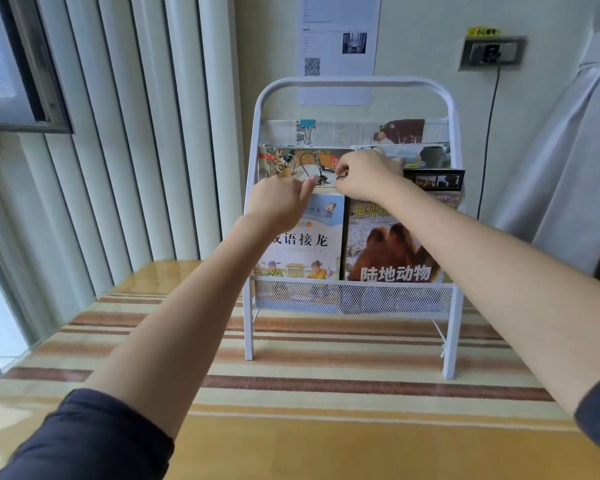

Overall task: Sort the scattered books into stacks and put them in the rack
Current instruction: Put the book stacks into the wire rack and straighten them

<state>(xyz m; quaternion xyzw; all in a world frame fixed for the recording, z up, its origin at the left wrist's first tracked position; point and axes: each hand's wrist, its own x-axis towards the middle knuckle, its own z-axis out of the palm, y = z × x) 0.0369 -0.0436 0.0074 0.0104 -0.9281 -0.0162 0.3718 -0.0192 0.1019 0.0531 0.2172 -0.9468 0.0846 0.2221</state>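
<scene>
At frame centre, left hand [278,199] and right hand [362,178], fingers curled, pinch the orange-covered book [291,166] in the white rack [355,85].

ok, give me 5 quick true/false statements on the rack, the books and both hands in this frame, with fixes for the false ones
1. The white rack stands on a striped tablecloth. True.
2. The camel book sits left of the pale blue book in the bottom tier. False: the camel book is on the right.
3. Both hands are at the middle tier; the left hand and right hand are on the orange illustrated book. True.
4. The top tier holds printed pages with a blue binder clip. True.
5. Loose books lie on the cloth in front of the rack. False: none are visible there.
</scene>
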